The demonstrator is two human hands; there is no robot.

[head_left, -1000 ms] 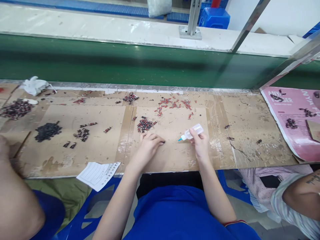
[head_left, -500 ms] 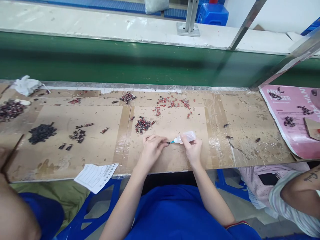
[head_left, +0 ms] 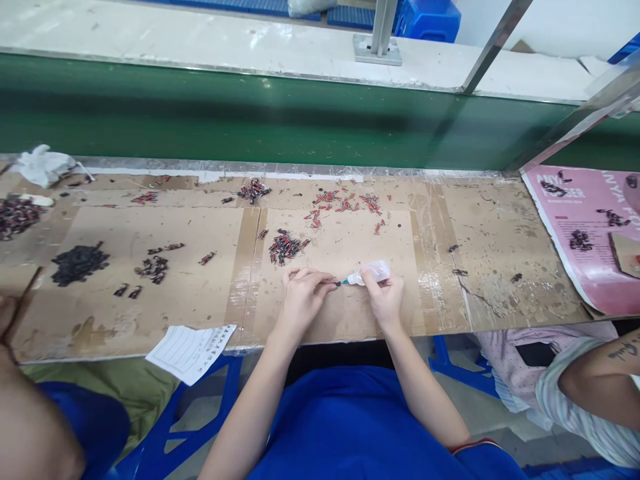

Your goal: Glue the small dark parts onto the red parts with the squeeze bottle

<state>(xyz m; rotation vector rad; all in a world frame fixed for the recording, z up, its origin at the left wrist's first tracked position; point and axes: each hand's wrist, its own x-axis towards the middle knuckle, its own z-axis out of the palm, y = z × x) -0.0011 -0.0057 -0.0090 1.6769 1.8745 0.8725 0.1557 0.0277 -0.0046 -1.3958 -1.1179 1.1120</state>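
Observation:
Between the fingertips of my left hand (head_left: pixel 306 293) is a small dark part (head_left: pixel 337 284), mostly hidden by the fingers. My right hand (head_left: pixel 387 297) is closed around a clear squeeze bottle (head_left: pixel 379 270) that lies tilted on its side. Its blue-green nozzle tip (head_left: pixel 345 282) points left and meets the small part, or comes very close to it. Just beyond my left hand lies a pile of small black-and-red parts (head_left: pixel 287 247). Farther back, loose red pieces (head_left: pixel 345 203) are scattered on the cardboard.
Cardboard (head_left: pixel 320 313) covers the bench. A green conveyor belt (head_left: pixel 250 120) runs behind it. On the left are a black heap (head_left: pixel 80 263) and a paper sheet (head_left: pixel 190 352) over the edge. Co-workers' arms (head_left: pixel 607 383) show on both sides; a pink sheet (head_left: pixel 575 227) lies right.
The camera view has shifted slightly. Both hands hold almost the same pose, with the nozzle still at the small part.

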